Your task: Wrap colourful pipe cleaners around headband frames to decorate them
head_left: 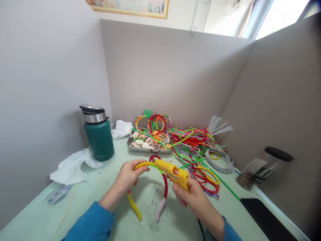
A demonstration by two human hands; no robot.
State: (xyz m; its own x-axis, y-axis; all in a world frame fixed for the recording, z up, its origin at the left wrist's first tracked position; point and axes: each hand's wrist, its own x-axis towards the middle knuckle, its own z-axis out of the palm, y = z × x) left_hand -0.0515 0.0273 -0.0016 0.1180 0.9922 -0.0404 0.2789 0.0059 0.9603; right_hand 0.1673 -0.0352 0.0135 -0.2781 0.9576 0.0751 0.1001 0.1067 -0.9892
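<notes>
My left hand point(129, 175) pinches a headband point(165, 184) wrapped in yellow, green, red and pale lilac pipe cleaner. Its two ends point down toward the tabletop. A yellow hot glue gun point(169, 170) is gripped in my right hand point(189, 192), its nozzle at or very near the top of the headband; whether they touch I cannot tell. A small red pipe-cleaner loop point(154, 158) shows just behind the nozzle. The glue gun's black cord point(201, 229) runs down beside my right wrist.
A metal tray point(150, 150) of shells stands at the back, with wrapped headbands point(157, 124) behind. Pipe cleaners point(190, 139) pile up right of it, near glue sticks point(215, 125). A green flask point(99, 139) and tissue point(72, 167) are left; a black-lidded jar point(263, 167) is right.
</notes>
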